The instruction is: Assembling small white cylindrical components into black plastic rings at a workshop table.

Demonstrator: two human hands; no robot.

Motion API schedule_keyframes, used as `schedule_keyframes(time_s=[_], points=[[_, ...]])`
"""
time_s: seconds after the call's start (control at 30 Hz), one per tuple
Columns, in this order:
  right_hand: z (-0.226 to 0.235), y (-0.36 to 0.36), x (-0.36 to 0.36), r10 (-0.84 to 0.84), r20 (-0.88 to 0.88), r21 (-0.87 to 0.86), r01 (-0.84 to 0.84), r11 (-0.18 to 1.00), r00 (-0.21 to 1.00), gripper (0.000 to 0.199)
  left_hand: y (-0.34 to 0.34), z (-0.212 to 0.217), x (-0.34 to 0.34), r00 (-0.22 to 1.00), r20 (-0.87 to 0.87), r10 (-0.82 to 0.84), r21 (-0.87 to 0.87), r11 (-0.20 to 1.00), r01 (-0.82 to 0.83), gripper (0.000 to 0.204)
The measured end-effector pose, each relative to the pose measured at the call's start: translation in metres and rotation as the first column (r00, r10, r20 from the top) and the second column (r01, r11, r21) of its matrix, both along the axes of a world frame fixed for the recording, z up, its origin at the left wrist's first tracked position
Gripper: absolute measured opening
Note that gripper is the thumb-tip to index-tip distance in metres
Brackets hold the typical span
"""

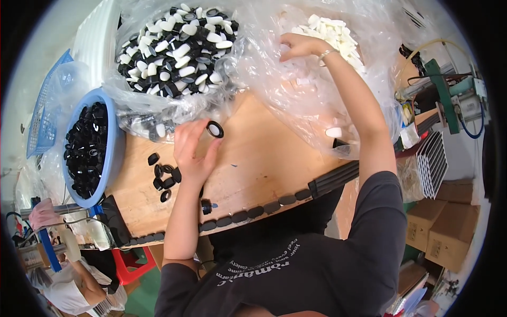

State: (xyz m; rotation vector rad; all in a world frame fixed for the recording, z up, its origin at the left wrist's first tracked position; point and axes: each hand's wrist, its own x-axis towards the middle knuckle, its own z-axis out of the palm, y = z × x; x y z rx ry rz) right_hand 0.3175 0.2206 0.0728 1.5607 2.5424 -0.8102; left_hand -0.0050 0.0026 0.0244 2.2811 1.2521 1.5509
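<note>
My left hand [192, 150] is closed in a pinch over the table, its thumb and fingers gripping a round black cap [221, 130] with a pale centre. At the far right my right hand [305, 47] is curled above a clear plastic bag [259, 68]. Its fingertips are bent together, and I cannot make out whether the pale spot between them is a held piece. Close by lies a heap of white plastic pieces [338, 34]. Several loose black rings [168, 183] rest on the table below my left hand.
A plastic-lined heap of black caps and white pieces [182, 50] fills the back left. The blue basin [120, 153] holds black parts. Dark padding [255, 212] runs along the wooden table's [253, 158] near edge. Another person [74, 288] sits at lower left; cardboard boxes [451, 232] stand right.
</note>
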Motion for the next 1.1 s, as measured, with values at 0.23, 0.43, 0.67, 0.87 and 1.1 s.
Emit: schedule_keyframes(time_s=[0.23,0.43,0.67,0.87,1.1], points=[[-0.01,-0.064,0.05,0.049,-0.173,0.106,-0.031,0.994,0.984,0.055,0.001,-0.002,0.006,0.999,-0.012,-0.037,-0.018,0.999,0.037,0.042],[-0.008,-0.104,0.051,-0.091,-0.4,0.338,0.239,0.91,0.912,0.046,-0.003,-0.002,0.007,0.998,-0.025,-0.052,-0.003,0.999,0.052,0.042],[-0.038,-0.1,0.035,0.055,-0.032,0.593,-0.025,0.805,0.998,0.015,-0.005,-0.002,0.011,0.995,-0.008,-0.1,-0.003,0.995,0.1,0.044],[-0.035,-0.101,0.027,-0.204,0.123,0.678,0.068,0.732,0.971,0.011,-0.006,0.0,0.01,0.996,0.039,-0.078,-0.014,0.997,0.079,0.043],[-0.001,-0.195,-0.095,-0.07,-0.805,0.092,0.24,0.966,0.589,0.004,-0.008,0.001,0.008,1.0,-0.007,-0.004,0.138,0.99,0.005,0.045]])
